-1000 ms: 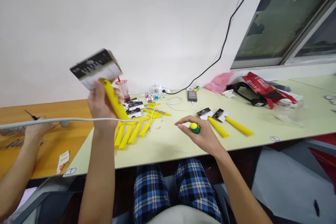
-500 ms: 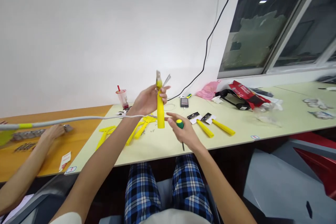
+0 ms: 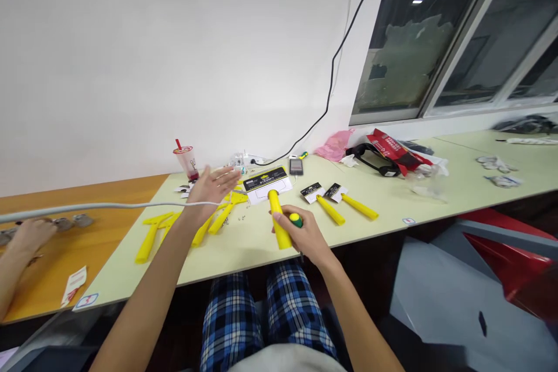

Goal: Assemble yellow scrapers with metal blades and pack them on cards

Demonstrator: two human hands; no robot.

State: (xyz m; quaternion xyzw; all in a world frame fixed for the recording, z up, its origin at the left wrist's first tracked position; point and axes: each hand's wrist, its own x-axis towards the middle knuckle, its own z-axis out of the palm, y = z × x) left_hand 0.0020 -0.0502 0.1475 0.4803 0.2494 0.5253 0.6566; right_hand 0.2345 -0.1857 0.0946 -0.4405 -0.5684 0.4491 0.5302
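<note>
My right hand (image 3: 306, 233) grips the yellow handle of a scraper (image 3: 279, 224), whose wide head has a black-and-white card (image 3: 269, 181) on it. Tucked in the same hand is a screwdriver (image 3: 296, 220) with a green and yellow handle. My left hand (image 3: 213, 189) is open, fingers stretched out, left of the card and holding nothing. Below it lie several yellow scraper handles (image 3: 149, 236), partly hidden by my left forearm. Small screws (image 3: 242, 218) are scattered on the table beside them. Two yellow-handled scrapers with cards (image 3: 330, 209) (image 3: 360, 206) rest to the right.
A cup with a red straw (image 3: 186, 161) stands near the wall. Behind the scrapers are a phone-like device (image 3: 296, 166), a pink bag (image 3: 335, 145) and a red packet (image 3: 394, 151). A white cable (image 3: 108, 206) crosses on the left, where another person's hand (image 3: 37, 235) works.
My left hand has let go of the scraper and opened, moving left. The scraper is now in my right hand, lowered, with its carded face showing. The view has shifted slightly right.
</note>
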